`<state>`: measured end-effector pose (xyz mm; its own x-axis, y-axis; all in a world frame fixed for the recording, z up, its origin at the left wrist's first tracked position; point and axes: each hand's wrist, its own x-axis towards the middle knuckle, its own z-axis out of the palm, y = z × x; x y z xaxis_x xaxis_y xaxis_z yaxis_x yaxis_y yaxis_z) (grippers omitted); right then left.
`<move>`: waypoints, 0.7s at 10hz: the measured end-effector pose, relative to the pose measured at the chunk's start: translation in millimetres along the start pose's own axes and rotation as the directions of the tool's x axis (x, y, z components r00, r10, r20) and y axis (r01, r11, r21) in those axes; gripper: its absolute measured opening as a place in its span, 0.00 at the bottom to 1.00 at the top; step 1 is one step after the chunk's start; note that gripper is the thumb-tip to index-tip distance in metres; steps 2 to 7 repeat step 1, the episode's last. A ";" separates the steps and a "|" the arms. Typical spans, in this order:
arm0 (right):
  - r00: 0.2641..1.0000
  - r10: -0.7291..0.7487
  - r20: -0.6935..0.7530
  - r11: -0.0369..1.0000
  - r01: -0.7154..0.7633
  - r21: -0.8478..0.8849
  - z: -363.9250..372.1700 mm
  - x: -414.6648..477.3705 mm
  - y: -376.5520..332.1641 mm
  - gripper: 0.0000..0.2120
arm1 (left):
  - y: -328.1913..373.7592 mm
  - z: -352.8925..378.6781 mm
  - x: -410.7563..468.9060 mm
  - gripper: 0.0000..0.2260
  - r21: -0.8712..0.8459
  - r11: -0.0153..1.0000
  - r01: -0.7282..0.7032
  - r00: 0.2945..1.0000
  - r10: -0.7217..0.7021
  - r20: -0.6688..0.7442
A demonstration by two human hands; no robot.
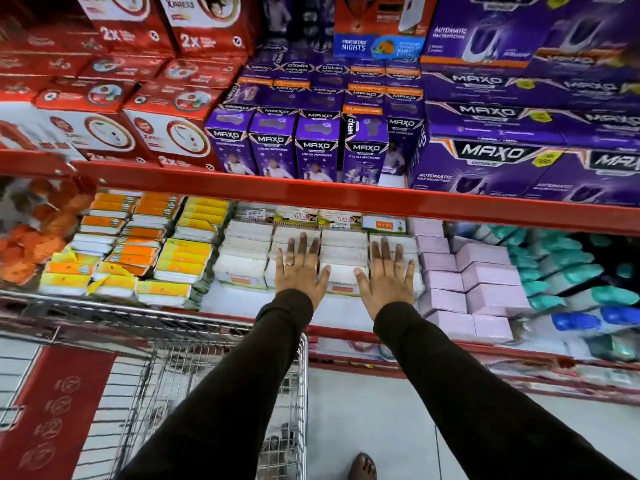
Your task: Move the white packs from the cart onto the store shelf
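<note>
Several white packs (343, 251) lie stacked in rows on the lower store shelf (346, 318), in the middle of the view. My left hand (300, 268) lies flat on the stacks, fingers spread, a ring on one finger. My right hand (388, 273) rests flat on the stack beside it, fingers spread too. Neither hand holds a pack. The wire cart (221, 368) stands at the lower left, under my left arm. Its inside is mostly hidden by my sleeve.
A red shelf beam (311, 195) runs just above my hands. Orange and yellow packs (152, 251) lie left of the white ones, pink boxes (478, 282) to the right. Purple boxes (311, 147) and red boxes (138, 109) fill the upper shelf. My foot (362, 467) stands on the floor.
</note>
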<state>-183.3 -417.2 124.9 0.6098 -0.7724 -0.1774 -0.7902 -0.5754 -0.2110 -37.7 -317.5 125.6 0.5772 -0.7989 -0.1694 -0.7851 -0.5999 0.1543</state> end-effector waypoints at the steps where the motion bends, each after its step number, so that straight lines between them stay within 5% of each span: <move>1: 0.973 -0.113 -0.202 0.992 0.101 -0.069 -13.3 -17.1 -4.9 0.34 | 5.0 -11.7 -19.6 0.29 -0.010 1.000 0.014 0.982 -0.015 -0.188; 7: 0.973 -0.113 -0.202 0.992 0.101 -0.069 -13.3 -17.1 -4.9 0.34 | 5.0 -11.7 -19.6 0.29 -0.010 1.000 0.014 0.982 -0.015 -0.188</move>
